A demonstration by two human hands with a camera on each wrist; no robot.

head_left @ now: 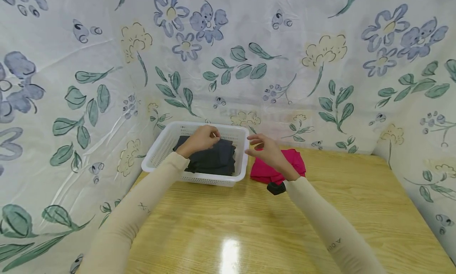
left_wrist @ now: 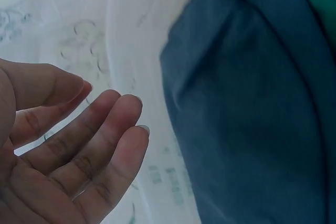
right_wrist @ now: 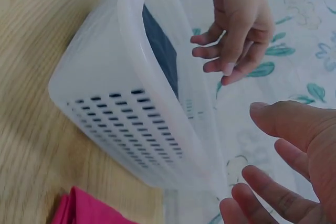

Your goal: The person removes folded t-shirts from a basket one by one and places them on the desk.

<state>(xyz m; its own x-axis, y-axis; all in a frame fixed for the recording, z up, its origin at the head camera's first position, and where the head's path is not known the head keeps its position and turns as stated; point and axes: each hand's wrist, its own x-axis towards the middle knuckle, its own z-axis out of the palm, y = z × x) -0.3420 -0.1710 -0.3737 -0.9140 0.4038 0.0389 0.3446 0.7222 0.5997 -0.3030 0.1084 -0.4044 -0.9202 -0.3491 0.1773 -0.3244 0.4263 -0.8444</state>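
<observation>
White basket (head_left: 244,163): raised walls block low sideways passage — the way in is from above.
Dark cloth (head_left: 213,159): under the left hand (head_left: 203,138); a gap parts that hand from the right hand (head_left: 268,149).
Pink cloth (head_left: 296,161): just beside the basket, a narrow strip between.
Floral sheet (head_left: 270,80): bars the way behind.
Wooden table (head_left: 360,187): free room in front and right — beneath the sleeves (head_left: 153,202).
</observation>
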